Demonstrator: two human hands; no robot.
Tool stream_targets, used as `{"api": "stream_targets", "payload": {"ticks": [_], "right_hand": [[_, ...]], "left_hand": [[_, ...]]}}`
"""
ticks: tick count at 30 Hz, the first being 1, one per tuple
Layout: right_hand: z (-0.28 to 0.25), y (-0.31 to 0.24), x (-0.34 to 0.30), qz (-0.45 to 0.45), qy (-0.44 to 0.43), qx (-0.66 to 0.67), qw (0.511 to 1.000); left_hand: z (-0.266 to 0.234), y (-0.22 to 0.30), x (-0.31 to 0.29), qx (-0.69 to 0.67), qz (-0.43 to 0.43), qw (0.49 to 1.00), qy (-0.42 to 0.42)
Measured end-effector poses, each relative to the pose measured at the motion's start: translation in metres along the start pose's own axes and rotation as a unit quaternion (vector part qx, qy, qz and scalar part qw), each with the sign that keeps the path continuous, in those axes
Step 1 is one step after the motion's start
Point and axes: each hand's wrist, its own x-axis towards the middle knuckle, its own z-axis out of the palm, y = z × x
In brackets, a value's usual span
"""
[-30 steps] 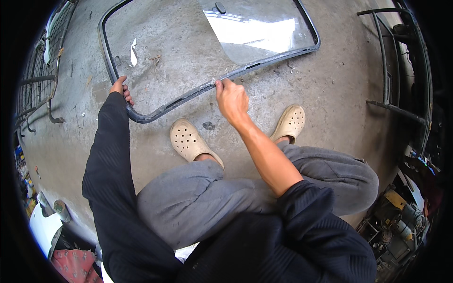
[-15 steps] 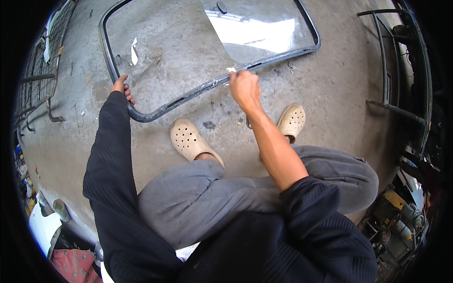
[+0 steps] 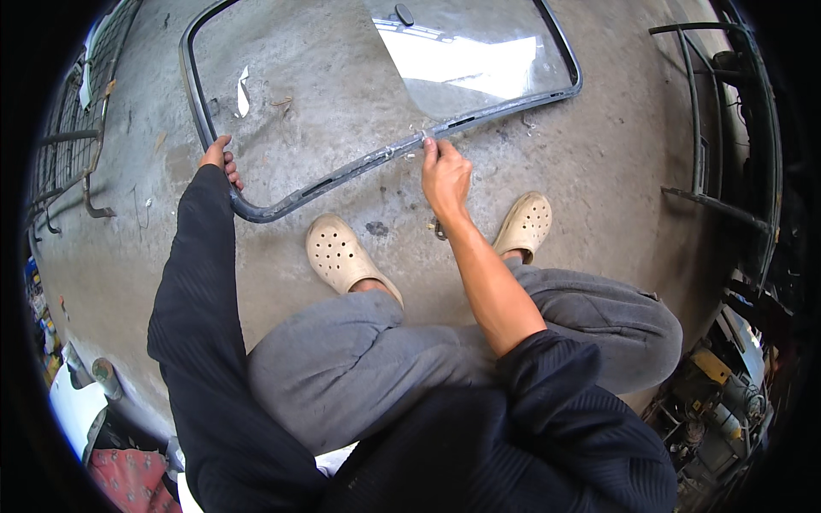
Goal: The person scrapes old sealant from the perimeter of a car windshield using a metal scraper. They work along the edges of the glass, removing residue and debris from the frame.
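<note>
A vehicle window frame [image 3: 329, 180] with a dark rim and rounded corners stands on the concrete in front of me. Its right half holds a glass pane [image 3: 479, 81] that reflects bright light. My left hand [image 3: 221, 162] wraps round the frame's left side, just above the near corner. At the near rail, my right hand [image 3: 446, 178] has its fingers pinched together against the edge. Whatever is in that pinch is too small to make out. Whitish residue [image 3: 395, 150] clings to the rail left of these fingers.
A white scrap [image 3: 243, 92] shows inside the frame outline. My beige clogs [image 3: 335, 252] are planted close to the near rail. A metal mesh rack [image 3: 73, 137] stands at left, a dark tubular frame [image 3: 697, 111] at right. Machine parts [image 3: 714, 410] lie lower right.
My right hand has turned and dropped slightly, staying by the rail. The white bit at its fingertips shows less now. My left hand keeps its hold.
</note>
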Motion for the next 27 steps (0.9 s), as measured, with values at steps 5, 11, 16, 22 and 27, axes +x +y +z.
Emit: {"api": "stream_targets", "payload": {"ticks": [5,11,16,22,27], "right_hand": [[0.010,0.005,-0.002,-0.017,0.039,0.012,0.999],[0.010,-0.006,-0.011,-0.020,-0.007,0.012,1.000],[0.020,-0.014,-0.022,-0.066,-0.047,-0.009,0.997],[0.014,-0.022,-0.017,-0.031,-0.047,-0.013,0.998],[0.010,-0.033,-0.015,-0.012,-0.060,-0.025,0.998]], "left_hand": [[0.001,0.001,-0.003,0.003,0.006,1.000,0.009],[-0.002,0.001,-0.001,-0.005,-0.005,1.000,0.010],[0.003,0.001,-0.005,0.001,0.002,1.000,0.013],[0.001,0.000,0.000,0.004,0.005,1.000,0.009],[0.000,-0.001,0.002,0.002,0.007,1.000,0.002]]}}
